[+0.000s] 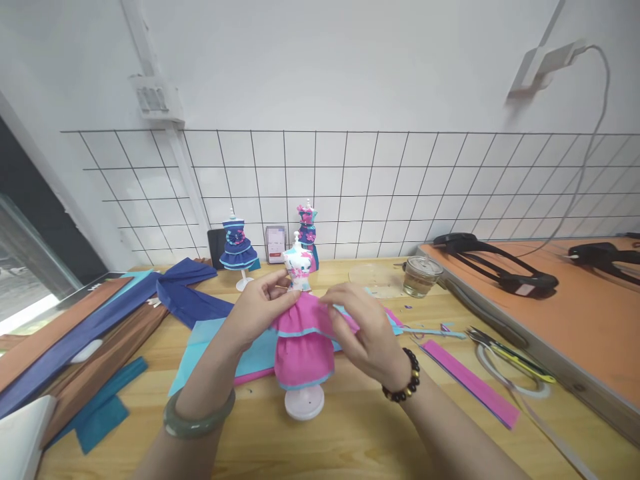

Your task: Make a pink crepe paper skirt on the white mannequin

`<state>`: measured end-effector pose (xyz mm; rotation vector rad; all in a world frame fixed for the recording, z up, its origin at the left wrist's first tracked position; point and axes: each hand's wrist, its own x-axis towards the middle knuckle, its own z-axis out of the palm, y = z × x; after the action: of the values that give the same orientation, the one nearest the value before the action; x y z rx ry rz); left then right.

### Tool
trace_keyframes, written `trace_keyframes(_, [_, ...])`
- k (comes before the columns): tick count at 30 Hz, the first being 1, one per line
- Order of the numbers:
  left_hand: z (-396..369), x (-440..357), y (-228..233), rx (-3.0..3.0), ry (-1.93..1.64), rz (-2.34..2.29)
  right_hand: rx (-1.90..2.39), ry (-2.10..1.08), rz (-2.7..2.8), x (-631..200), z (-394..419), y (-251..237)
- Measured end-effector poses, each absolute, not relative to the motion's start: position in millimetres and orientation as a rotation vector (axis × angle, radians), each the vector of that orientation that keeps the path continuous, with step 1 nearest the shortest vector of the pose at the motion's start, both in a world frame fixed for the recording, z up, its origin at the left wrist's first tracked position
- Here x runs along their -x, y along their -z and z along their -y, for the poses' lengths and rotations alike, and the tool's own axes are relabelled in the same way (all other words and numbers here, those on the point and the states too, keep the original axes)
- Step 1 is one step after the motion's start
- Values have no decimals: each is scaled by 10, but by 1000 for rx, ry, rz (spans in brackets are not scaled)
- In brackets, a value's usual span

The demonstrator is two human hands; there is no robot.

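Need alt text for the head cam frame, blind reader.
Two hands, left hand and right hand, pinch the waist of a pink crepe-paper skirt on a small white mannequin standing on a wooden table. Two dressed mannequins stand behind; paper strips, scissors and a glass jar lie around.

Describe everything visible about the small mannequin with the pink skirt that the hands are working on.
The mannequin stands upright on a round white base at the near middle of the wooden table. Its white torso carries pink and blue flower marks, with a knob on top. A two-tiered pink crepe-paper skirt with light blue edging hangs from its waist. The left hand and right hand pinch the upper tier at either side.
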<state>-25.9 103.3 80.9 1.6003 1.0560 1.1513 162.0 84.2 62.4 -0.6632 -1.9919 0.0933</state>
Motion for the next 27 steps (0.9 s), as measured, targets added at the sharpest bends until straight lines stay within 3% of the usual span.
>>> trace_keyframes(4, [-1001, 237, -825, -1648, -1026, -927, 1017, -630, 1971, -1719, -918, -682])
trace_keyframes(7, [-994, 230, -811, -1640, -944, -876, 1057, -864, 2081, -1771, -978, -684])
trace_keyframes(17, [-1042, 248, -750, -1606, -892, -735, 1022, -1164, 2099, -1860, -1003, -653])
trace_keyframes(27, [-1061, 273, -737, -1635, -892, -755, 1056, -1054, 2075, -1759, -887, -729])
